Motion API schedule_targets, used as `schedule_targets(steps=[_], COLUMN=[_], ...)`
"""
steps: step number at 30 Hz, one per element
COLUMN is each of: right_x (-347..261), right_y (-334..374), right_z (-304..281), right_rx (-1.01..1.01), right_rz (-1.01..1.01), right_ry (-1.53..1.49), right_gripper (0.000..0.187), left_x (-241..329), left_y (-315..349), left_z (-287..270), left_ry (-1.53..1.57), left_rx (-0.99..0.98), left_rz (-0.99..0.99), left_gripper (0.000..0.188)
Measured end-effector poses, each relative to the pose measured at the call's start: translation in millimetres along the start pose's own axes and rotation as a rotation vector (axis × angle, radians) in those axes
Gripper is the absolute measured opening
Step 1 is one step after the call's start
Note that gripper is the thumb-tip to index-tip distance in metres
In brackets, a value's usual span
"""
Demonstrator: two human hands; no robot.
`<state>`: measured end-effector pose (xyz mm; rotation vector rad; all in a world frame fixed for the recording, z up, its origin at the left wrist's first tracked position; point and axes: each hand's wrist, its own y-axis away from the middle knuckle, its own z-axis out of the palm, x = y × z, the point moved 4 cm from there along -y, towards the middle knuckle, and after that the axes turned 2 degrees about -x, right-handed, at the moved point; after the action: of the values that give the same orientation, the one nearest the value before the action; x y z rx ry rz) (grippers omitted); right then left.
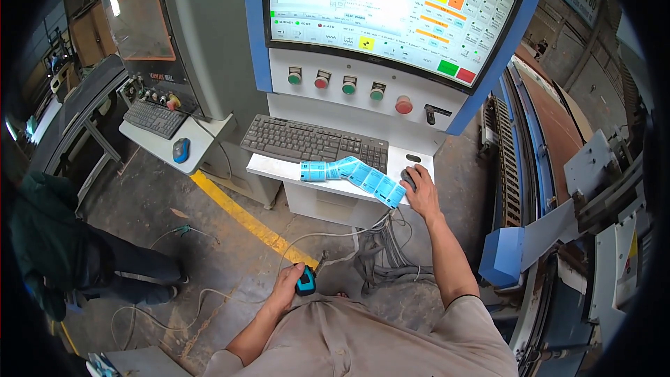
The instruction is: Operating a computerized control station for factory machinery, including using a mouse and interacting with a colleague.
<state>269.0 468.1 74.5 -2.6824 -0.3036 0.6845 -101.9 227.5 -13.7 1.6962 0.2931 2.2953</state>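
My right hand (423, 193) rests on a dark computer mouse (409, 179) at the right end of a white shelf (279, 167). Its fingers curve over the mouse. Low in front of my body, my left hand (285, 286) is closed around a teal and black tape measure (305, 282). A folded strip of light-blue labels (373, 183) lies across the shelf and hangs past its front edge, near my right hand. Behind the strip sits a black keyboard (314, 143).
Above the shelf are a lit screen (349, 0) and a row of round buttons (349, 89). A second keyboard (155, 119) and blue mouse (181, 150) are on the left. Loose cables (391, 255) lie below. A person (98, 251) stands at left; machine rails (502, 160) run along the right.
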Motion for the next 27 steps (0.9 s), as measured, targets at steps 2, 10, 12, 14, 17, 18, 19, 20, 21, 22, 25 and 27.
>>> schedule_targets(steps=[2, 10, 12, 14, 17, 18, 19, 20, 21, 22, 25, 27], right_x=[1.1, 2.3, 1.5, 1.3, 1.7, 2.0, 2.6, 3.2, 3.8, 4.0, 3.7, 4.7], right_y=[-0.3, 0.0, 0.3, 0.2, 0.5, 0.7, 0.7, 0.7, 0.8, 0.6, 0.1, 0.3], right_z=[0.2, 1.0, 0.9, 0.7, 0.5, 0.7, 0.6, 0.7, 0.9, 0.9, 1.5, 0.9], right_rx=[-0.003, 0.01, 0.008, 0.003, 0.008, 0.007, 0.011, 0.015, 0.014, 0.017, 0.035, 0.05], right_rz=[0.01, 0.004, 0.008, 0.008, 0.009, 0.01, 0.012, 0.013, 0.014, 0.018, 0.004, -0.012], right_ry=[-0.019, -0.009, -0.005, -0.013, -0.006, -0.006, -0.01, -0.014, -0.015, -0.015, -0.005, 0.007], right_gripper=[0.048, 0.049, 0.049, 0.049, 0.05, 0.05, 0.05, 0.051, 0.051, 0.051, 0.052, 0.052], left_x=[2.4, 2.5, 4.3, 5.1, 4.9, 4.9, 5.5, 6.0, 6.3, 6.0, 0.4, -0.8], left_y=[1.3, 2.4, 3.9, 4.8, 5.1, 5.4, 5.5, 5.4, 5.3, 5.5, 4.0, 3.6], left_z=[1.4, 1.6, 2.6, 3.1, 2.8, 3.2, 3.6, 3.4, 3.2, 2.8, 1.5, 1.1], left_ry=[0.003, -0.001, -0.003, -0.005, -0.005, -0.002, 0.0, 0.0, -0.004, -0.008, 0.036, 0.035], left_rx=[0.001, 0.002, 0.005, 0.008, 0.011, 0.013, 0.014, 0.014, 0.008, 0.002, -0.007, -0.007], left_rz=[-0.004, 0.006, 0.002, -0.001, 0.011, 0.008, 0.005, 0.004, -0.003, -0.01, -0.017, -0.015], left_gripper=[0.044, 0.045, 0.045, 0.045, 0.044, 0.044, 0.044, 0.044, 0.044, 0.044, 0.044, 0.044])
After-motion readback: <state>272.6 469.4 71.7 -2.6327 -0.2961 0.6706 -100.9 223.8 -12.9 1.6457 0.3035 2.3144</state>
